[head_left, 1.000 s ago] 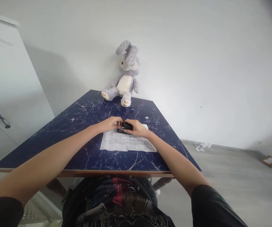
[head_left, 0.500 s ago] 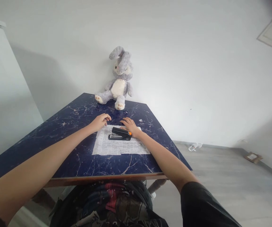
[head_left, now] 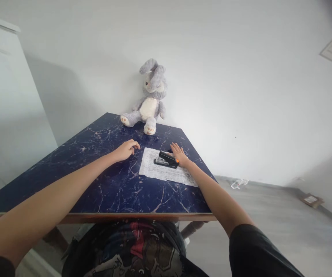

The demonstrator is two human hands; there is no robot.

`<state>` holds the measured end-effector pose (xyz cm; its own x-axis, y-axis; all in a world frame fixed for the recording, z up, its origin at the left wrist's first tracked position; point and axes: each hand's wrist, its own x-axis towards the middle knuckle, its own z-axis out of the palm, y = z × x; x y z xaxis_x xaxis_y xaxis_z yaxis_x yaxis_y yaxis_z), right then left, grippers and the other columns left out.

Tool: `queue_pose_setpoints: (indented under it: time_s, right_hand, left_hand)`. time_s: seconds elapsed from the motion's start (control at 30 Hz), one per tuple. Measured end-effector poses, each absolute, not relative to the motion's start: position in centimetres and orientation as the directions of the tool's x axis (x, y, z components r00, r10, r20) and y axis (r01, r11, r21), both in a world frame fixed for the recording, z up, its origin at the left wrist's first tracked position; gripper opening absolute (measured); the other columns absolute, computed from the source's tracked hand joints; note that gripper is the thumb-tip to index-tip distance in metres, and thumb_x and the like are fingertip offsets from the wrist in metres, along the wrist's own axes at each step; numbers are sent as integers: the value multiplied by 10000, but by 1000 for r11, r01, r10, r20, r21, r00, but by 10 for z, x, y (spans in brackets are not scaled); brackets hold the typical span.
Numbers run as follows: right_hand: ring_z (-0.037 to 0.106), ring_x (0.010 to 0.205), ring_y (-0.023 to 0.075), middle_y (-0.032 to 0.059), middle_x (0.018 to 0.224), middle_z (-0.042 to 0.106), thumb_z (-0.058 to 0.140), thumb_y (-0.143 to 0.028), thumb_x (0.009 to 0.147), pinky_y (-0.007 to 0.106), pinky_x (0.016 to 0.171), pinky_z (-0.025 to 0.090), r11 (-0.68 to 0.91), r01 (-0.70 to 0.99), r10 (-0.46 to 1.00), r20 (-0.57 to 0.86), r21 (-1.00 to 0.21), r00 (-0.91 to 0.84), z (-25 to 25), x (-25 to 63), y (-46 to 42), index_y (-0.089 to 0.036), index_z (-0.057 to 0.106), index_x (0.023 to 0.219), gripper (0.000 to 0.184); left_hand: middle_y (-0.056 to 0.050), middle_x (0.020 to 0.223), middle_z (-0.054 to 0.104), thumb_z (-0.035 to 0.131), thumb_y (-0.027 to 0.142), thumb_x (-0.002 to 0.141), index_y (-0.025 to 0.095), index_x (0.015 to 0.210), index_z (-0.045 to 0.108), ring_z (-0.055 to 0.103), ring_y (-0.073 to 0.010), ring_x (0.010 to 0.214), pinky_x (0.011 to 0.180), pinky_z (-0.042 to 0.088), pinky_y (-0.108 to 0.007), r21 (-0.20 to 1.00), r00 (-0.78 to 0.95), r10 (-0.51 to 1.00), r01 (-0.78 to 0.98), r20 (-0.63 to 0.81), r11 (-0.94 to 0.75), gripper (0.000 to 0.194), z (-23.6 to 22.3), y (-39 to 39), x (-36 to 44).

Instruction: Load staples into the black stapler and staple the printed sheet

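A black stapler (head_left: 166, 160) with an orange patch at its right end lies on a printed sheet of paper (head_left: 157, 172). The sheet rests slightly turned on the right half of the dark blue marbled table (head_left: 120, 198). Flat on the paper's right side, just behind the stapler's orange end, lies my right hand (head_left: 180, 154), fingers stretched out. My left hand (head_left: 128, 149) is left of the sheet, just over or on the tabletop. Its fingers are loosely bent, with nothing visible in them.
A grey plush rabbit (head_left: 150, 102) sits at the table's back edge against the white wall. To the left stands a white cabinet (head_left: 13, 96) with a dark handle. On the floor at right are a clear plastic item (head_left: 239, 184) and a brown package (head_left: 311, 200).
Both hands were at the stapler and have let go of it. The paper has slid right under my right hand, turning slightly and carrying the stapler along. My left hand has come away leftward.
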<state>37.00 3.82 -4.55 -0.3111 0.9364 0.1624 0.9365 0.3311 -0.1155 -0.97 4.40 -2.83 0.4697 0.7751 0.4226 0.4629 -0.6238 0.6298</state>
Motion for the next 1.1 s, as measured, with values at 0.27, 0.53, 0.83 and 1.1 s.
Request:
queue_pose_setpoints:
  time_s: [0.27,0.53,0.83,1.1]
  right_hand:
    - [33,1661,345,154,1787,57,363,-510,1049,664,1287,163,397,915,917,67,-75,-392,-44,428,34,-192,6,1726,828]
    - [107,1658,291,126,1786,100,297,-544,1078,548,1332,129,445,889,893,-23,-106,-449,-40,418,39,-191,123,1724,757]
    - [183,1648,311,123,1775,184,323,-574,1100,628,1315,122,663,723,744,59,-194,-666,-45,243,68,-197,262,1691,703]
    - [105,1659,330,128,1783,121,360,-598,1096,682,1293,102,776,570,617,135,-272,-775,-43,101,65,-207,229,1694,726]
  left_hand:
    - [-37,998,616,464,84,764,181,929,720,668,-125,631,798,566,-326,626,488,773,467,406,-624,320,-24,41,-10]
    - [-38,998,612,438,44,782,179,906,731,663,-121,657,777,547,-306,610,491,757,459,432,-646,346,-13,36,-6]
    - [-25,987,562,456,-30,754,170,834,702,592,-99,642,718,533,-279,625,86,706,398,703,-671,326,24,36,-28]
    - [-26,995,546,466,2,788,181,817,671,590,-86,631,630,511,-250,603,-44,636,376,770,-704,273,45,34,-44]
